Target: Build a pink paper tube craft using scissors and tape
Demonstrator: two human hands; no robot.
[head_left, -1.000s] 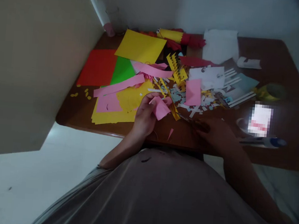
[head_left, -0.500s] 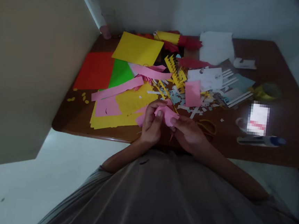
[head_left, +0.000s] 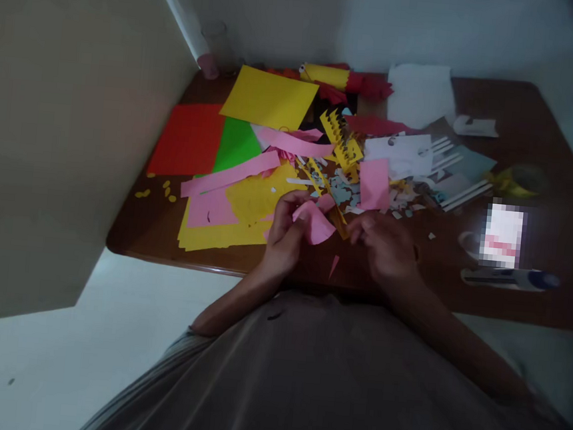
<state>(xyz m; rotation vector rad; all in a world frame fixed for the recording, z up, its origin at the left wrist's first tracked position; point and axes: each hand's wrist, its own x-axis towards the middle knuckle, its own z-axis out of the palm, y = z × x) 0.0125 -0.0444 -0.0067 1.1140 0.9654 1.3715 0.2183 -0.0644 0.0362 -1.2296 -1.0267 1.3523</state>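
My left hand [head_left: 288, 232] pinches a curved piece of pink paper [head_left: 318, 226] between thumb and fingers, above the table's front edge. To the right of it, my right hand [head_left: 387, 244] is apart from the paper, its fingers curled and a little blurred. It covers the yellow-handled scissors [head_left: 416, 253], of which only a sliver of handle shows; whether the fingers grip them is hidden. A small pointed pink scrap [head_left: 334, 267] lies in front of the hands. Just beyond, a pink rectangle [head_left: 374, 184] rests among blue and white paper scraps [head_left: 343, 190].
Yellow sheets [head_left: 224, 236], a red sheet [head_left: 187, 139] and a green sheet [head_left: 237, 145] cover the left of the wooden table [head_left: 533, 143]. At the right are a tape roll [head_left: 520, 180], a lit blurred-out screen [head_left: 503, 234] and a blue-capped tool [head_left: 512, 278]. A yellow-and-red paper roll [head_left: 328, 77] lies behind.
My right hand has let go of the pink paper and moved right, over the scissors. The left hand keeps the paper, which now fans out more. The view has shifted slightly.
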